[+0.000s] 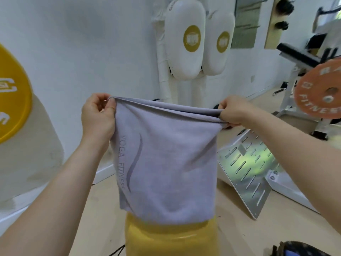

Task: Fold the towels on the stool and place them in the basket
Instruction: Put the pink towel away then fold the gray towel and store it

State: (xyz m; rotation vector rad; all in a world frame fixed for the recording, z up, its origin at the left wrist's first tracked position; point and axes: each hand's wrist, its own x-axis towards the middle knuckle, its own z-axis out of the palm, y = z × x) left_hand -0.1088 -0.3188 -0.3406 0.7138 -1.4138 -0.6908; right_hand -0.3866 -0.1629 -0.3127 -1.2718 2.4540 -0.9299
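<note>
left grip (97, 115): thumb and curled fingers pinch the towel's top left corner, thumb on the near face.
right grip (234, 111): fingers curled round the bunched top right corner, knuckles toward the camera.
towel (166, 163): grey, held up in the air between both grips, well above the floor. Top edge sags a little between them and shows more than one layer. The near face hangs mostly flat.
print: "YOGA FITNESS" runs vertically down the towel's left side, with a dark wavy line beside it.
stool (169, 239): yellow and glossy, directly below the towel. The towel's lower edge overlaps its top in view; cannot tell if they touch.
floor (239, 233): light wood tone.
slotted metal plate (247, 174): tilted, right of the towel.
weight plate (321, 89): orange, on a white rack at far right.
strike pads (184, 39): two, white with gold roundels, on the wall behind the towel.
lower right corner: a dark object (302, 248), cut off by the frame edge; cannot tell what it is.
</note>
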